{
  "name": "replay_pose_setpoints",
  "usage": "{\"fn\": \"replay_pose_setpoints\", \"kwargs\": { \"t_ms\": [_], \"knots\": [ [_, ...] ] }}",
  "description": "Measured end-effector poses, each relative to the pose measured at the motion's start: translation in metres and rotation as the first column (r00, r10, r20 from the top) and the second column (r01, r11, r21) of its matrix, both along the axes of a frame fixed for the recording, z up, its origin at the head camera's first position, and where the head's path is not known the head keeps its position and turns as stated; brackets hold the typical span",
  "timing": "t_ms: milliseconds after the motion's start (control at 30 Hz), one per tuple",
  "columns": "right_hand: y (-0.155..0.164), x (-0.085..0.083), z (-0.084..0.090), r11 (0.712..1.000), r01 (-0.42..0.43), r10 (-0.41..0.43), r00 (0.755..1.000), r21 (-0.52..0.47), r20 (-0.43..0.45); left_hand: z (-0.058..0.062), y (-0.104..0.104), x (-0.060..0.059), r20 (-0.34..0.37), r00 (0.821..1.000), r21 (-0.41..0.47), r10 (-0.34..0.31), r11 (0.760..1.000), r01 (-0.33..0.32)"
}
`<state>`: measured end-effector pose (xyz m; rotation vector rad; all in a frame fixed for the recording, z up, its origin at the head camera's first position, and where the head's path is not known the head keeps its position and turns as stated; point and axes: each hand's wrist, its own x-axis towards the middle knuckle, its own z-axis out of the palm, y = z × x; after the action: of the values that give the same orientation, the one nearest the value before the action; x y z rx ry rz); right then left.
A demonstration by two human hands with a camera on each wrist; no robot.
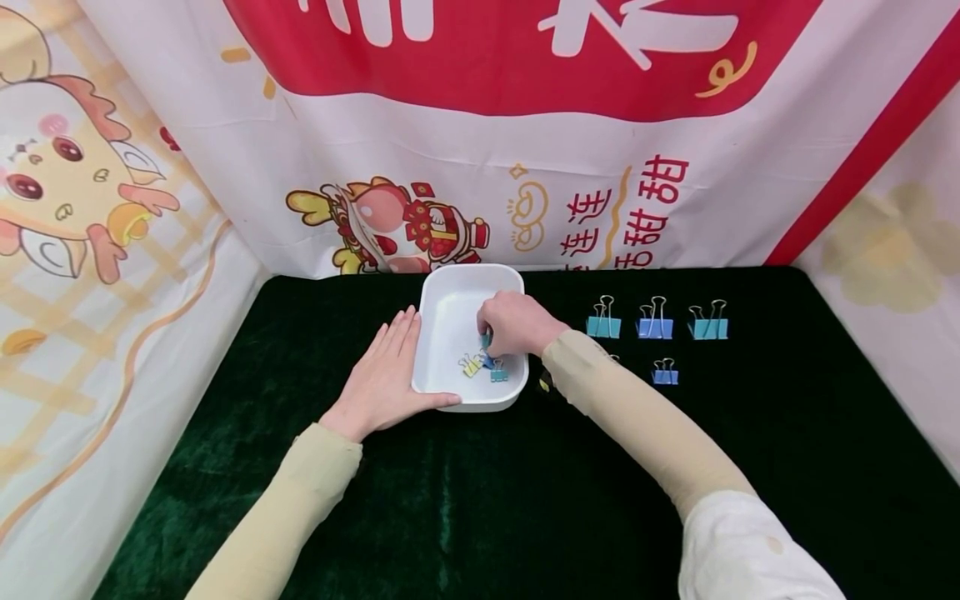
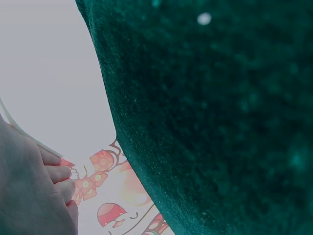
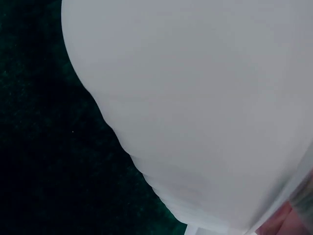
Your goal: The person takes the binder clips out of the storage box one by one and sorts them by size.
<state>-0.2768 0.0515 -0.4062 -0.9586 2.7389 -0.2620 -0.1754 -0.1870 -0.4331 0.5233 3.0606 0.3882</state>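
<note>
A dark green cloth covers the table; a red-and-white curtain hangs at twelve o'clock and a cartoon-printed one at ten. The right sleeve blocks part of the cloth: a wire handle peeks above it, and a yellow-and-black thing, perhaps another clip, shows beneath. The right wrist view is mostly white tray wall, its fingers cut off at five o'clock.

In the white tray, the right hand curls its fingers and pinches a partly hidden teal clip. Below lie yellow, blue and teal clips, toward five o'clock. The left hand, fingers straight, rests against the tray's eight-o'clock side, thumb on the near rim. At three o'clock stand three larger clips, a small blue one nearer.
</note>
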Motion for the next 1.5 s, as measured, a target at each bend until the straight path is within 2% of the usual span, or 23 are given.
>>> {"fn": "replay_pose_setpoints", "kwargs": {
  "t_ms": [267, 467, 667, 933, 1100, 1500],
  "knots": [
    [0.007, 0.002, 0.007, 0.993, 0.018, -0.016, 1.000, -0.119, 0.019, 0.000, 0.000, 0.000, 0.006, 1.000, -0.002, 0.005, 1.000, -0.005],
    [0.018, 0.004, 0.019, 0.967, 0.045, -0.034, 0.998, -0.252, 0.050, 0.001, 0.000, 0.000, 0.004, 1.000, 0.002, 0.007, 1.000, -0.007],
    [0.037, 0.008, 0.025, 0.908, 0.088, -0.049, 0.993, -0.409, 0.105, 0.001, 0.000, 0.000, 0.013, 1.000, 0.013, -0.001, 1.000, 0.001],
    [0.068, 0.013, 0.028, 0.823, 0.102, -0.058, 0.994, -0.559, 0.095, 0.000, 0.000, -0.001, 0.009, 1.000, 0.018, 0.004, 1.000, -0.004],
    [0.089, 0.017, 0.031, 0.793, 0.120, -0.098, 0.993, -0.598, 0.070, 0.000, 0.000, -0.002, -0.009, 1.000, 0.007, 0.000, 1.000, 0.000],
    [0.149, 0.033, 0.037, 0.751, 0.199, -0.239, 0.971, -0.629, 0.021, 0.001, 0.001, 0.000, -0.006, 1.000, 0.011, 0.002, 1.000, -0.002]
  ]
}}
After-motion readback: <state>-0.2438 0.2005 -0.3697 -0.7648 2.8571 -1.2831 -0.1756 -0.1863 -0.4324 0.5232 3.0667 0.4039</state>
